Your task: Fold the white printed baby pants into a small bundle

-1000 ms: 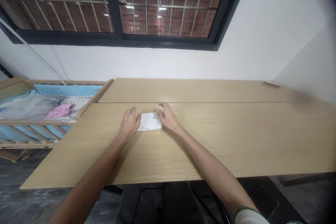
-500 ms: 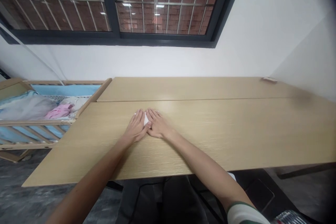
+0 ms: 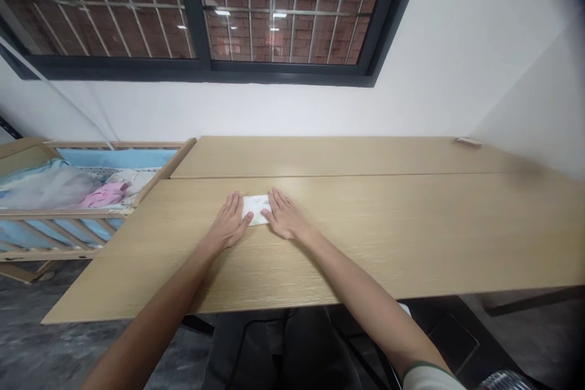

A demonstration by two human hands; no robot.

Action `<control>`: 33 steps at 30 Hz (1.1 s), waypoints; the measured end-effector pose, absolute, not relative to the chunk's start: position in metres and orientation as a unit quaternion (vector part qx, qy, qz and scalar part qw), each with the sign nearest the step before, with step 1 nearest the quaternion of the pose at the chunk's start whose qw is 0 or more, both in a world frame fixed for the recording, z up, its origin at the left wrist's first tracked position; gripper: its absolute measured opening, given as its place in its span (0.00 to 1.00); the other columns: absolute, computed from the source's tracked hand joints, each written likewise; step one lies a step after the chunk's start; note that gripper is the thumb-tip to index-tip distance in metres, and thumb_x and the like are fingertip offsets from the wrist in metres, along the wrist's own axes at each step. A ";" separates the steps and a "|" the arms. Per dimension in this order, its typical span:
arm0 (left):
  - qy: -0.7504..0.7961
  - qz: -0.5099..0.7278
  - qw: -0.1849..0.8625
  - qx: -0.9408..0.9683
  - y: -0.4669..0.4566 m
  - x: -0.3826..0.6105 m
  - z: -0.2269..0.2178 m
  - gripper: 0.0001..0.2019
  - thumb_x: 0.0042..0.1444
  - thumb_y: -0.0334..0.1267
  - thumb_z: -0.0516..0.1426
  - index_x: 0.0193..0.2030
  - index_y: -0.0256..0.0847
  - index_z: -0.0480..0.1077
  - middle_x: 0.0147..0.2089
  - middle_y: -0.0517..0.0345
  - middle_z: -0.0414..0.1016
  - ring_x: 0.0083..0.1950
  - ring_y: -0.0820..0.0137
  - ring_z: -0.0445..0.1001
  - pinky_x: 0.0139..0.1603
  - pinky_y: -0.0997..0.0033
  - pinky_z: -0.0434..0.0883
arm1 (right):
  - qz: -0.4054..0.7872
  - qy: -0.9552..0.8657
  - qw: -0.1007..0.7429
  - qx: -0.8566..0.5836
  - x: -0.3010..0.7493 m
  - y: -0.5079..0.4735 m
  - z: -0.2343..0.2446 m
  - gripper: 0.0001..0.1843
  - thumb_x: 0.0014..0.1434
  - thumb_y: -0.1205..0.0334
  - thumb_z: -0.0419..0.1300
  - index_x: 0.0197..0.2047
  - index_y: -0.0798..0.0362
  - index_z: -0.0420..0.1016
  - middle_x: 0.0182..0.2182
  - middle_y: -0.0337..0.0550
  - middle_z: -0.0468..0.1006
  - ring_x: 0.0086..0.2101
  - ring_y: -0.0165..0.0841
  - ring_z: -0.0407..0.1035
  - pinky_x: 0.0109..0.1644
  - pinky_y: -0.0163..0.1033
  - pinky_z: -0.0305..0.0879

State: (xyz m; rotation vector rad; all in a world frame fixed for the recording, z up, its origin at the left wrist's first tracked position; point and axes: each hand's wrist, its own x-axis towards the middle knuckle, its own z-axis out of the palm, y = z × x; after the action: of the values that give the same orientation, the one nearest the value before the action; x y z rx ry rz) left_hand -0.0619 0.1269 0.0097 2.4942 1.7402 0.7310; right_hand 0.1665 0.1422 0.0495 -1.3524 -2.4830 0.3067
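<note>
A small white cloth with a faint pattern (image 3: 256,207) lies flat on the surface (image 3: 393,225), closer to its left edge than its right. The left hand (image 3: 229,220) presses the cloth's left end, the right hand (image 3: 283,217) its right end; each grip is flat, thumb apart from straight fingers.

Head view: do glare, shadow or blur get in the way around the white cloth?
Head view: the print on the white cloth looks soft, though the outlines of the left hand and right hand read clearly; head view: mild sheen on the tabletop, soft shadows beside the forearms; head view: bright light patches in the window, top-right corner dark and blurred.
</note>
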 end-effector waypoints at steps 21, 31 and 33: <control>0.486 0.269 -0.007 0.832 0.129 -0.067 0.032 0.20 0.57 0.31 0.54 0.56 0.41 0.71 0.58 0.46 0.75 0.60 0.55 0.72 0.62 0.52 0.67 | 0.132 -0.893 0.262 -0.342 0.182 0.162 0.048 0.32 0.54 0.72 0.56 0.63 0.58 0.67 0.58 0.55 0.73 0.57 0.43 0.67 0.63 0.50 0.60; 0.536 0.452 0.070 0.710 0.121 -0.048 0.049 0.16 0.65 0.43 0.53 0.57 0.42 0.68 0.47 0.49 0.76 0.50 0.59 0.75 0.54 0.57 0.71 | 0.338 -0.764 0.418 -0.358 0.182 0.186 0.091 0.27 0.61 0.56 0.61 0.60 0.52 0.58 0.44 0.47 0.77 0.42 0.37 0.73 0.45 0.41 0.71; 0.532 0.506 0.134 0.665 0.115 -0.038 0.050 0.23 0.64 0.42 0.54 0.64 0.39 0.58 0.45 0.51 0.77 0.47 0.61 0.77 0.50 0.60 0.73 | 0.371 -0.745 0.412 -0.370 0.182 0.195 0.109 0.29 0.60 0.54 0.62 0.60 0.51 0.58 0.41 0.43 0.77 0.38 0.36 0.73 0.40 0.39 0.70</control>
State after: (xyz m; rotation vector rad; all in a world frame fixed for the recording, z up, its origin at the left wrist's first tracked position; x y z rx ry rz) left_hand -0.0383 0.1152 0.0503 1.9288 1.5412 1.4681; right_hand 0.1819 0.1952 0.1087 -0.9296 -1.8752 0.9331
